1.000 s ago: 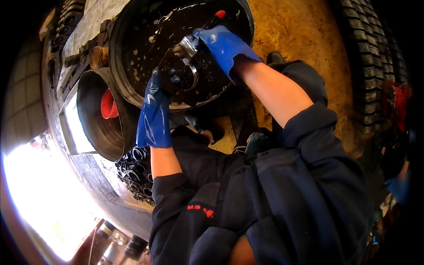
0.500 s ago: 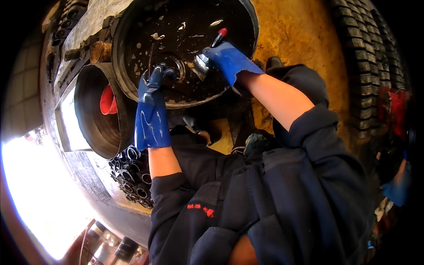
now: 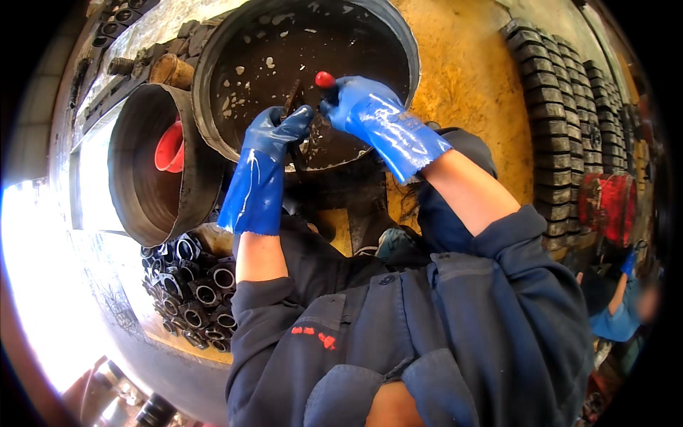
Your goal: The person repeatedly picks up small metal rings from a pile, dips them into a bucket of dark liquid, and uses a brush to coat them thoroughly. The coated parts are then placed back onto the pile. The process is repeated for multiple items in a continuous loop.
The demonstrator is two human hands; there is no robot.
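Both my hands wear long blue rubber gloves and are over a large round tub [image 3: 201, 96] of dark liquid. My left hand [image 3: 277, 129] is closed around a dark metal part [image 3: 293, 98], now seen nearly edge-on; a ring showed on it a moment ago. My right hand [image 3: 363, 101], just right of the part, grips a paintbrush [image 3: 325, 80] by its dark handle, whose red end points up and left. The brush's bristles are hidden at this moment. Bits of pale foam [image 3: 270, 62] float on the liquid.
At left a tilted metal drum [image 3: 206, 167] holds a red funnel-like vessel [image 3: 169, 148]. Below it lies a pile of dark ringed metal parts [image 3: 192, 292]. Stacked black treaded blocks [image 3: 555, 128] and a red container [image 3: 608, 206] stand at right, with another person [image 3: 615, 317] beyond.
My right hand has turned and come left, close to the left hand, hiding the brush head. My left hand has shifted slightly right and tilted the metal part edge-on.
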